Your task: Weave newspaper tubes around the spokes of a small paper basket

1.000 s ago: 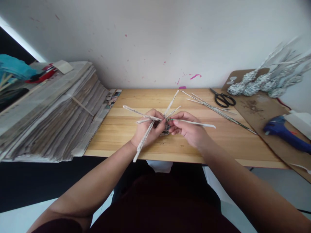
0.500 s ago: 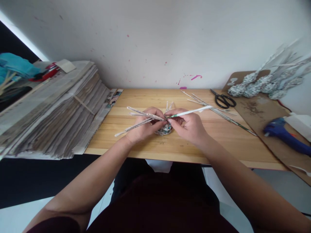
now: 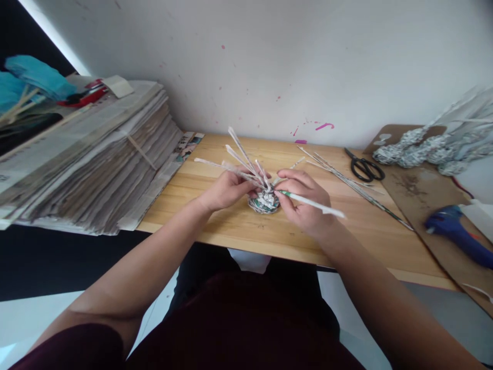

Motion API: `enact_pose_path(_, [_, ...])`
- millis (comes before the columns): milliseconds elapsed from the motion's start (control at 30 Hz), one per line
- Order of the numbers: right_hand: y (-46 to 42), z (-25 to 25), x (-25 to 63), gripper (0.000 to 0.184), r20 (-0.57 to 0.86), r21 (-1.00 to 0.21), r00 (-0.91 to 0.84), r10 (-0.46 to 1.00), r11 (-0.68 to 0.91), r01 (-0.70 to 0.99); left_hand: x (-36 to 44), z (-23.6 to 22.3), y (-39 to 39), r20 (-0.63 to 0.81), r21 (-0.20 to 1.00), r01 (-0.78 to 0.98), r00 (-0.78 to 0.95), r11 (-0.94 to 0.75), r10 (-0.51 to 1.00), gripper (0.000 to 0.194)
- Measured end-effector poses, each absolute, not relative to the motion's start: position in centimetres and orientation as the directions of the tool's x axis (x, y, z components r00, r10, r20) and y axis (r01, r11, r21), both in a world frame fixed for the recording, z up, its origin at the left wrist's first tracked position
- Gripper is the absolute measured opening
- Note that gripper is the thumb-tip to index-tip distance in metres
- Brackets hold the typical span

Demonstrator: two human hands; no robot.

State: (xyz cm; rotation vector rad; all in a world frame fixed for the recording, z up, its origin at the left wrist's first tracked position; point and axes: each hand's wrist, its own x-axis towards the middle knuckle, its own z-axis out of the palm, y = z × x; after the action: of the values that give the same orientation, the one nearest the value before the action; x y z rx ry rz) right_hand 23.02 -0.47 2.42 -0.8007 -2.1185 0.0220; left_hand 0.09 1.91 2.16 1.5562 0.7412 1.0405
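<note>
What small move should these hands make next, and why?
Perhaps the right hand should bend its paper strip around a neighbouring strip: its long end sticks out loose, and the left hand holds the woven piece.

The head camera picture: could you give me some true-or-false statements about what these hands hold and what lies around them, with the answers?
1. The left hand holds the woven paper piece. True.
2. The right hand grips the black scissors. False: it pinches a pale paper strip; the black scissors lie on the table.
3. The blue glue gun lies on the brown board. True.
4. The paper stack is on the person's right. False: it is on the left.
5. Several thin strips lie on the table near the black scissors. True.
</note>
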Motion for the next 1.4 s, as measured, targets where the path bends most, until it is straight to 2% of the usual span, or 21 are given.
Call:
enact_pose_path(200, [-1.2, 2.4, 22.4, 0.021, 0.655, -0.358, -0.459, 0.6, 0.782, 0.511, 0.6, 2.4, 1.8, 0.156, 0.988, -0.065, 0.359, -0.142, 0.92, 0.03])
enact_pose_path(367, [-1.0, 2.2, 22.4, 0.021, 0.658, -0.386, -0.465, 0.592, 0.796, 0.467, 2.1, 2.3, 1.3, 0.103, 0.99, -0.113, 0.125, -0.089, 0.987, 0.033])
enact_pose_path(500, [-1.0, 2.1, 22.5, 0.021, 0.677, -0.345, -0.463, 0.573, 0.802, 0.488, 2.5, 2.0, -0.2, 0.207, 0.97, -0.136, 0.02, -0.203, 0.978, 0.027])
enact_pose_path(600, [-1.1, 2.2, 22.4, 0.021, 0.686, -0.331, -0.452, 0.57, 0.798, 0.504, 2.4, 1.7, -1.7, 0.33, 0.94, -0.1, 0.026, -0.326, 0.944, 0.017])
enact_pose_path(833, [-1.3, 2.3, 22.2, 0.02, 0.657, -0.346, -0.447, 0.607, 0.77, 0.537, 2.1, 1.0, -3.2, 0.476, 0.875, 0.042, 0.111, -0.482, 0.873, 0.02])
enact_pose_path(1000, [-1.4, 2.0, 22.3, 0.015, 0.69, -0.343, -0.435, 0.578, 0.791, 0.506, 2.0, 1.2, -2.7, 0.609, 0.718, 0.289, 0.181, -0.634, 0.772, 0.018])
enact_pose_path(1100, [-1.3, 1.9, 22.4, 0.012, 0.683, -0.396, -0.399, 0.611, 0.77, 0.5, 2.0, 1.3, -2.2, 0.691, 0.628, 0.347, 0.165, -0.697, 0.704, 0.01])
enact_pose_path(1267, [-1.3, 1.8, 22.4, 0.013, 0.65, -0.47, -0.356, 0.672, 0.723, 0.506, 1.8, 0.9, -2.1, 0.801, 0.369, 0.458, 0.284, -0.809, 0.527, 0.005])
enact_pose_path(1333, [-1.3, 1.7, 22.4, 0.013, 0.623, -0.532, -0.322, 0.713, 0.688, 0.493, 1.7, 0.6, -2.3, 0.799, 0.336, 0.47, 0.317, -0.816, 0.511, 0.007])
enact_pose_path(1400, [-1.4, 1.7, 22.3, 0.014, 0.555, -0.655, -0.26, 0.79, 0.608, 0.449, 1.8, 0.4, -2.4, 0.781, 0.36, 0.494, 0.305, -0.792, 0.545, 0.008])
